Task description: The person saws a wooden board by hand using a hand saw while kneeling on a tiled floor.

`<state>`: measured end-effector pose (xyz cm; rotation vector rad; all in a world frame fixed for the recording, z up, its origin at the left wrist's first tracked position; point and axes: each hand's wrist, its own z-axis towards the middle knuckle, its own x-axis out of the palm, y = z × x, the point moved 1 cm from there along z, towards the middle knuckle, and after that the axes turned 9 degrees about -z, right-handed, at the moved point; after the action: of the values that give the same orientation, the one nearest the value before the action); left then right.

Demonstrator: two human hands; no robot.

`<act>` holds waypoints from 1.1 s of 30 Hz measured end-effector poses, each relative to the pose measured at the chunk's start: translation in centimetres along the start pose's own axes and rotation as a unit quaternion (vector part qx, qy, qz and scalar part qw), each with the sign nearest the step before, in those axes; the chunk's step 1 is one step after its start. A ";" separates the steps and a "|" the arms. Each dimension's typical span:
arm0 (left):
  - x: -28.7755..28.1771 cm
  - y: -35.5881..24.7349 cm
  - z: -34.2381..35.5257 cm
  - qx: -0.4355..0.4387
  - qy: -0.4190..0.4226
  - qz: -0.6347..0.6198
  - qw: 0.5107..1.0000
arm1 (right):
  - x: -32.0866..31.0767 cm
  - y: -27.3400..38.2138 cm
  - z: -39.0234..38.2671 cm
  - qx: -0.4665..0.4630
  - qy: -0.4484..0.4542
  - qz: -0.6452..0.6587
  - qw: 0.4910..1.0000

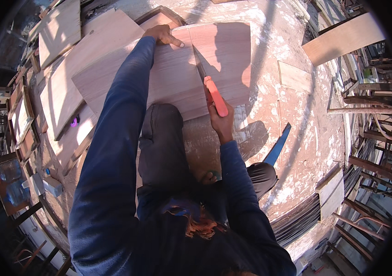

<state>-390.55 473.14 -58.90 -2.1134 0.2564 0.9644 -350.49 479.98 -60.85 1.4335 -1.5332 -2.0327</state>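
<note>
A broad reddish plywood board [170,69] lies across the work area, with a thin line running down from its far edge. My right hand [222,120] is closed round the red-orange handle of a handsaw [215,96]. The narrow blade slants away to the left and meets the board along that line. My left hand [163,35] rests at the board's far edge, left of the line. Its thumb is spread on the board and its other fingers lie over the edge, partly hidden. My bent knee [164,115] is against the near edge.
More plywood sheets [99,41] overlap on the left. A second blade, blue [278,145], lies to my right. Small offcut [295,76] and larger panel [343,39] are at far right. Dark thin rods [297,221] lie at lower right, and timber racks [375,138] line the right side.
</note>
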 end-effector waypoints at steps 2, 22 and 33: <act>1.4 1.6 1.3 -0.017 0.046 -0.008 0.999 | 1.1 -0.8 -3.5 -0.048 -0.079 0.059 0.994; 2.0 0.7 0.5 -0.011 -0.136 0.127 0.982 | -0.7 0.9 -7.9 0.012 -0.039 0.021 0.999; 1.8 -2.7 -2.4 -0.037 -0.152 0.100 0.983 | -0.4 2.5 1.2 -0.016 -0.059 0.078 0.995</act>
<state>-386.68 473.43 -57.66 -1.9984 0.2854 1.4172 -352.14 479.87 -58.54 1.1612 -1.5965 -2.0694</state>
